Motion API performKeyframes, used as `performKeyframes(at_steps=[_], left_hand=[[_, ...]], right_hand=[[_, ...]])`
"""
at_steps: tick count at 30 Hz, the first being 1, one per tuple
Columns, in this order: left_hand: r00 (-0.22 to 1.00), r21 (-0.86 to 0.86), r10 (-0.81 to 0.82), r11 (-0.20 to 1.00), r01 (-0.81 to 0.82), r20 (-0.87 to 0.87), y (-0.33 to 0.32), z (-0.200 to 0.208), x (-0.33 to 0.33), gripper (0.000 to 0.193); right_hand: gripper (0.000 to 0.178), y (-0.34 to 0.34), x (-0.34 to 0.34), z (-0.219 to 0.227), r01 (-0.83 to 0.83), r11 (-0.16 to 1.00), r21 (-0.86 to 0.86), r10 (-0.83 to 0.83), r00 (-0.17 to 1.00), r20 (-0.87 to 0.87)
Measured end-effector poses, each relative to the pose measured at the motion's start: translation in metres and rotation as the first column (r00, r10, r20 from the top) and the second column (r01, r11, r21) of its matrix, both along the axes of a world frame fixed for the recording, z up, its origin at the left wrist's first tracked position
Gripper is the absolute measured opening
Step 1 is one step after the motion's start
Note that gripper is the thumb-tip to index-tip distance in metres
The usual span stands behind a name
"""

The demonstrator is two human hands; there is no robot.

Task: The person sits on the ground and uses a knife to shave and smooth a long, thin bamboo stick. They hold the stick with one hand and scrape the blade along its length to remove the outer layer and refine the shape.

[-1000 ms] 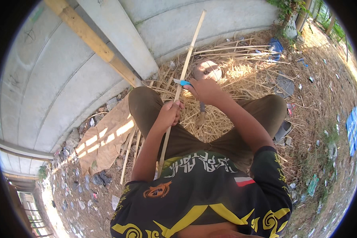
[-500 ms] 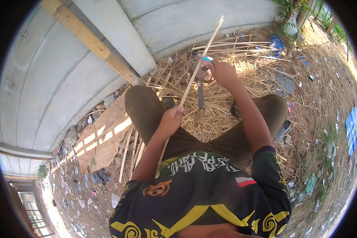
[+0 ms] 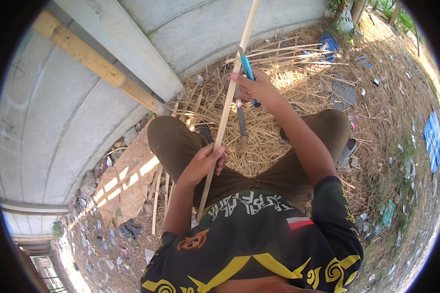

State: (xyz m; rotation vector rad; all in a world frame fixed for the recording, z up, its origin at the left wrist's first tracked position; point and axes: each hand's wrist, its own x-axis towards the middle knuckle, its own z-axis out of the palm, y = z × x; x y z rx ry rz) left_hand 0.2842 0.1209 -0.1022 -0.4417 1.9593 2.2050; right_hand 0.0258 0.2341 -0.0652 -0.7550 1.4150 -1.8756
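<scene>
– Moved since the earlier frame?
– Right hand [image 3: 260, 89], drawn in closer to the strip [image 3: 225, 115]; knife [image 3: 248, 68], swung so its handle lies nearly alongside; strip, turned broad face up, its far end now reaching the top edge of the view.
– Left hand [image 3: 203, 163]?
– Fingers curled around the strip, thumb on top, toward the near end.
– Right?
– Fingers wrapped on the knife; one digit also meets the strip. Pressure: cannot tell.
– Strip, location?
– Slantwise above the slivers [image 3: 264, 151], crossing the trousers [image 3: 318, 132], near end by the shirt [image 3: 259, 239].
– Handling, as judged?
– Light. Stiff at short reach, probably springy over full length. Dry, hardly slippery. Apt to split along the grain; edges possibly sharp. Best hold: full grip on the lower part, well behind the blade. Knife: light, rigid; by the handle only.
– Appearance?
– Strip: one, long, slim, flat, almost straight; pale straw colour; bamboo or wood, uncertain. Knife: one, narrow; bright blue handle, darker at the tail; grey blade out, tip at the strip's edge.
</scene>
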Motion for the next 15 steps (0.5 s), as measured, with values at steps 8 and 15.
performKeyframes(at_steps=[8,15], left_hand=[[0.992,0.31,-0.028,0.948,0.065,-0.121,-0.008,0.051,-0.094,0.032],[1.0,0.121,-0.017,0.993,0.014,0.022,-0.005,0.056,-0.12,0.03]], right_hand=[[0.029,0.011,0.002,0.024,-0.121,0.982,0.143,0.141,0.981,-0.137],[0.047,0.033,-0.013,0.041,0.504,0.855,0.123,-0.23,0.58,-0.781]])
